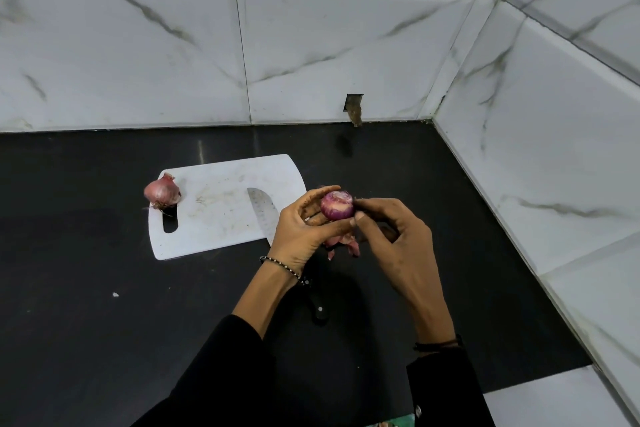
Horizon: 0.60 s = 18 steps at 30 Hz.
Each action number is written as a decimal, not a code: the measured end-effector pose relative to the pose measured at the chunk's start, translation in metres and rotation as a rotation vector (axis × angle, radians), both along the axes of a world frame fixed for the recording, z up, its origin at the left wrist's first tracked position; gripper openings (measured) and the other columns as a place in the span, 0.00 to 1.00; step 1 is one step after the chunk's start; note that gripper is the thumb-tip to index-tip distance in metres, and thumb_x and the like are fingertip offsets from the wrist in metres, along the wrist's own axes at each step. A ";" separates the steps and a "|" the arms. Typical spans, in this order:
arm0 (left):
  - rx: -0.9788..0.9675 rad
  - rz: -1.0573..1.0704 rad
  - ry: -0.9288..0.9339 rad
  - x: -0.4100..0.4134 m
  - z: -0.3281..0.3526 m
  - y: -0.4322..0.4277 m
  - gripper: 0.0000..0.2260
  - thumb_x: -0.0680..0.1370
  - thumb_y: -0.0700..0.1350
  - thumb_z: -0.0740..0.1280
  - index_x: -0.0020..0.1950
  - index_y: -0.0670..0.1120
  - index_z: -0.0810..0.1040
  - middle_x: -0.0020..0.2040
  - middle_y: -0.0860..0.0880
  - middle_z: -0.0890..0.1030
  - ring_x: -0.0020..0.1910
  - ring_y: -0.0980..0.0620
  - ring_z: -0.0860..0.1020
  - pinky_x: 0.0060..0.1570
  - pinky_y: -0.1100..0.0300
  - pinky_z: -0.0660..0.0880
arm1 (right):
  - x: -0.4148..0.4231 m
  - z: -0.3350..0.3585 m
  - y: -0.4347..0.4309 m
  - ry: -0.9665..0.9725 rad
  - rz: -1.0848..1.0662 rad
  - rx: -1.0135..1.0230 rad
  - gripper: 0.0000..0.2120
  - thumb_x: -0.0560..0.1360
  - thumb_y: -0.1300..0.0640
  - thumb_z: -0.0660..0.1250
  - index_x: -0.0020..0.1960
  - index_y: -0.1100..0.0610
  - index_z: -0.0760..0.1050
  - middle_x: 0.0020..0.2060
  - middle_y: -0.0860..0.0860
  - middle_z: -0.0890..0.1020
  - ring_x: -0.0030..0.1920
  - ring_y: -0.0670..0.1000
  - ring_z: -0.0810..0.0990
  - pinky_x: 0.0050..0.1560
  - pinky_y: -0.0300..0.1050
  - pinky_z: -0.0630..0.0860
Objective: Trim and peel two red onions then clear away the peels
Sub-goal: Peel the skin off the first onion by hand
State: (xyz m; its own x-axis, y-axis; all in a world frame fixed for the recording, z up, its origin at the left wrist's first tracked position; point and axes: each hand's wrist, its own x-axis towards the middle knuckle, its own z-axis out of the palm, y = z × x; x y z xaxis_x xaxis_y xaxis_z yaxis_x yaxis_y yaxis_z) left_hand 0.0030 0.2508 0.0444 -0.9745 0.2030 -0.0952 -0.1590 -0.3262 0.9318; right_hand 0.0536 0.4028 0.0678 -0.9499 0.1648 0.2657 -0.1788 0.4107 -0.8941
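My left hand (304, 229) grips a partly peeled red onion (336, 206) above the black counter, its trimmed end facing up. My right hand (391, 236) pinches at the onion's right side with thumb and fingertips. Loose pink peels (343, 244) lie on the counter just below the hands. A second red onion (162, 191), still in its dry skin, sits at the left corner of the white cutting board (214, 215). A knife lies with its blade (263, 215) on the board and its black handle (318, 308) on the counter, partly hidden by my left wrist.
The black counter (104, 288) meets marble-look tiled walls at the back and along the right side (554, 166). A small hole in the back wall (354, 109) sits just above the counter. A white crumb (115, 294) lies left of my left arm.
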 end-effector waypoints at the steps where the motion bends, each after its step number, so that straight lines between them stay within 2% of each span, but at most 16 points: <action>1: 0.003 0.008 0.001 -0.001 -0.001 0.000 0.23 0.67 0.29 0.77 0.61 0.38 0.79 0.54 0.44 0.85 0.54 0.49 0.84 0.48 0.63 0.79 | -0.001 -0.001 -0.001 0.008 -0.007 0.001 0.09 0.78 0.59 0.71 0.58 0.55 0.83 0.53 0.45 0.83 0.54 0.45 0.82 0.51 0.39 0.80; 6: -0.040 0.022 0.022 -0.009 -0.005 -0.002 0.22 0.68 0.29 0.76 0.61 0.37 0.79 0.53 0.43 0.85 0.55 0.47 0.84 0.52 0.59 0.80 | -0.009 0.000 -0.006 0.030 0.000 0.054 0.11 0.75 0.55 0.75 0.57 0.54 0.82 0.51 0.45 0.82 0.53 0.45 0.83 0.51 0.40 0.81; 9: -0.081 -0.002 0.048 -0.012 -0.008 -0.007 0.24 0.68 0.29 0.77 0.62 0.37 0.79 0.54 0.42 0.85 0.55 0.46 0.84 0.53 0.57 0.81 | -0.015 0.001 -0.006 -0.017 0.011 0.054 0.13 0.72 0.53 0.78 0.54 0.54 0.81 0.49 0.45 0.82 0.50 0.44 0.83 0.49 0.36 0.80; 13: -0.118 -0.026 0.077 -0.012 -0.009 -0.010 0.26 0.66 0.28 0.77 0.63 0.38 0.78 0.54 0.43 0.85 0.54 0.46 0.84 0.51 0.59 0.81 | -0.020 0.002 -0.003 -0.102 0.054 0.071 0.14 0.70 0.52 0.78 0.53 0.55 0.79 0.49 0.46 0.81 0.47 0.41 0.81 0.46 0.32 0.78; 18: -0.142 -0.046 0.074 -0.012 -0.010 -0.011 0.27 0.66 0.28 0.77 0.64 0.38 0.78 0.55 0.44 0.85 0.54 0.48 0.84 0.50 0.60 0.81 | -0.024 0.002 0.001 -0.164 0.122 0.130 0.12 0.73 0.53 0.76 0.52 0.55 0.77 0.50 0.45 0.79 0.48 0.40 0.79 0.47 0.32 0.78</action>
